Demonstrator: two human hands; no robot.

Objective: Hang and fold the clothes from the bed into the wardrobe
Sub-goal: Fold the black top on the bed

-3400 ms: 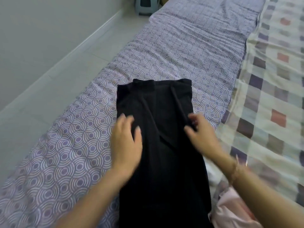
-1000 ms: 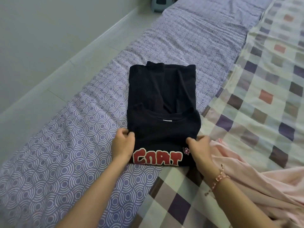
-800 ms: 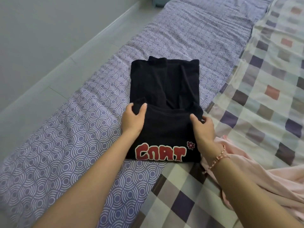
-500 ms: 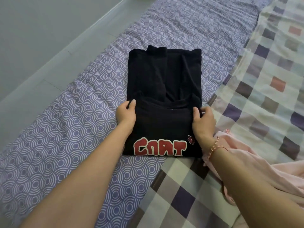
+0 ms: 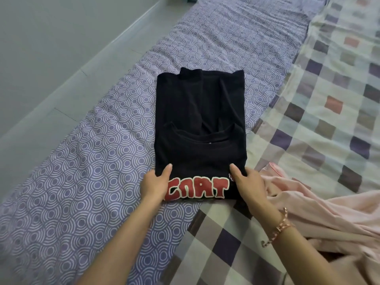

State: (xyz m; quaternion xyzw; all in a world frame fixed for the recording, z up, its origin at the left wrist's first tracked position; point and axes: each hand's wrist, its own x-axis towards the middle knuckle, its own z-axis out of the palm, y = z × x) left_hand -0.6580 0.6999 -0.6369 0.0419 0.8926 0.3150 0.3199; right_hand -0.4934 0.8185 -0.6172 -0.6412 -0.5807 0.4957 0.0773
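Note:
A black T-shirt (image 5: 199,103) with red lettering lies folded into a rectangle on the purple-patterned bed sheet (image 5: 88,161). Its near half is doubled over the far half. My left hand (image 5: 155,185) grips the shirt's near left corner, thumb on top and fingers hidden under the cloth. At the near right corner my right hand (image 5: 248,184) holds it the same way, thumb lying on the fabric beside the lettering. A bracelet is on my right wrist.
A crumpled pink garment (image 5: 308,212) lies just right of my right hand. A checked blanket (image 5: 329,89) covers the bed's right side and reaches under my forearms. The grey floor (image 5: 41,58) runs along the bed's left edge.
The shirt's lower part was folded up over itself. My hands then slid from the fold's far edge back to the near corners by the lettering.

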